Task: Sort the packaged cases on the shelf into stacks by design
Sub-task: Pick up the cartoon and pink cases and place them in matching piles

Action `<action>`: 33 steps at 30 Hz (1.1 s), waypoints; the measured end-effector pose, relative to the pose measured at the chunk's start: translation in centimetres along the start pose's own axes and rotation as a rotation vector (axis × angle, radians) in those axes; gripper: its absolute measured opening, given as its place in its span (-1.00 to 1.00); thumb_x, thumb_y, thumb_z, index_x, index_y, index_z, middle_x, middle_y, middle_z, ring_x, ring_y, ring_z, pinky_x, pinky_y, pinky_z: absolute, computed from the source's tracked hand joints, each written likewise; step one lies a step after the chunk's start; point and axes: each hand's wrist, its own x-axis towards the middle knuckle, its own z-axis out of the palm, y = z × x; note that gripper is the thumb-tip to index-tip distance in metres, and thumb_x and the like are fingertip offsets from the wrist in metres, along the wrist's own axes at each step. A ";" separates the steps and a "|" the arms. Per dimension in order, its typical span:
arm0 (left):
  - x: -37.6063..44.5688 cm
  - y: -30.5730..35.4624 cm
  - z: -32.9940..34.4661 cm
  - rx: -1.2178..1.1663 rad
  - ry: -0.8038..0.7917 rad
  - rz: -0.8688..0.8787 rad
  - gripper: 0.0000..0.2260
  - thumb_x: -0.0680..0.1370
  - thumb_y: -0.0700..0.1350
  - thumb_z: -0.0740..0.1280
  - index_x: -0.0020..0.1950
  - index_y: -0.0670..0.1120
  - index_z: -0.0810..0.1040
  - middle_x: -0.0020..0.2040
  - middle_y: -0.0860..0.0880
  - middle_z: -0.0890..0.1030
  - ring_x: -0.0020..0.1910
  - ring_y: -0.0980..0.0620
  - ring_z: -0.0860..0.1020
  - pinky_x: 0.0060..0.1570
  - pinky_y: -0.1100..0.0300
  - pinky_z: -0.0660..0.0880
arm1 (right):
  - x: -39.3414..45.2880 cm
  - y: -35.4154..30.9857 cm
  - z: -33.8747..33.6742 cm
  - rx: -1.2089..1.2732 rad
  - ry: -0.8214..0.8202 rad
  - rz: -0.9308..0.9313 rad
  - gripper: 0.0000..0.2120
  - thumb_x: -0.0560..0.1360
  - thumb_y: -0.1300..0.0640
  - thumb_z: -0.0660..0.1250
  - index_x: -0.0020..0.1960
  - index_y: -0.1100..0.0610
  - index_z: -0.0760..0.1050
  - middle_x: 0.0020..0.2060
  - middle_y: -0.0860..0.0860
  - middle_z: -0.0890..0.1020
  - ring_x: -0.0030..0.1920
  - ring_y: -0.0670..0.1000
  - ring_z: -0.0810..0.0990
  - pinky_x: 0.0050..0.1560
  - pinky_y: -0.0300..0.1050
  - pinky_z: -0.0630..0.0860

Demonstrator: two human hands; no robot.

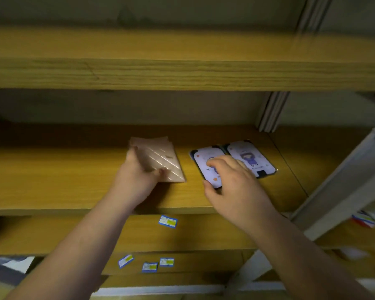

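On the middle wooden shelf (pixel 52 180) lies a small stack of pink cases with diagonal shiny stripes (pixel 160 159). My left hand (pixel 139 178) grips its near left corner, thumb on top. To the right lie two lilac cases with a cartoon figure, side by side. My right hand (pixel 232 180) rests on the left lilac case (pixel 204 161), fingers over its face and thumb at its near edge. The right lilac case (pixel 251 159) lies untouched beside it.
Another wooden shelf (pixel 182 72) hangs above. Blue-and-yellow labels (pixel 168 221) stick to the shelf's front edge and several more to the board below. A pale metal upright (pixel 333 187) slants along the right side. More packages (pixel 366 219) show at the far right.
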 end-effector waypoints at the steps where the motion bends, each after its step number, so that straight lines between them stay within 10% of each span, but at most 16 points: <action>1: 0.0 -0.2 -0.3 -0.012 0.011 0.017 -0.28 0.42 0.02 0.55 0.48 -0.02 0.29 0.37 -0.07 0.53 0.32 -0.14 0.50 0.07 0.17 0.33 | 0.0 0.0 0.0 -0.016 0.006 0.020 -0.58 0.56 -0.07 0.27 0.40 -0.03 0.40 0.29 -0.13 0.48 0.28 -0.08 0.42 0.27 -0.07 0.43; 11: -1.1 -0.5 -0.1 -0.605 -0.066 -0.005 -0.48 0.59 -0.26 0.37 0.34 0.21 0.21 0.20 0.02 0.58 -0.02 -0.11 0.67 -0.32 0.09 0.64 | 1.6 1.5 1.4 -0.315 -0.100 0.295 -0.42 0.55 -0.33 0.10 0.36 0.06 0.36 0.23 0.08 0.52 0.22 0.10 0.46 0.18 0.02 0.42; 23: -2.4 0.2 -0.1 -0.629 -0.053 0.073 -0.43 0.60 -0.25 0.35 0.30 0.34 0.18 0.21 0.06 0.58 -0.03 -0.11 0.67 -0.35 0.22 0.60 | 2.3 0.1 2.3 -0.399 -0.224 0.337 -0.13 0.53 -0.43 -0.01 0.60 0.15 0.02 0.44 0.15 0.42 0.40 0.20 0.36 0.40 0.17 0.25; 33: -2.1 0.1 -0.5 -0.853 -0.111 -0.113 -0.72 0.59 -0.28 0.36 0.24 -0.01 0.48 0.03 -0.02 0.73 -0.11 0.04 0.73 -0.32 0.20 0.61 | 3.1 -0.3 0.5 -0.029 -0.134 0.457 -0.12 0.30 -0.30 0.52 0.41 0.15 0.28 0.29 0.14 0.46 0.28 0.17 0.47 0.20 0.09 0.54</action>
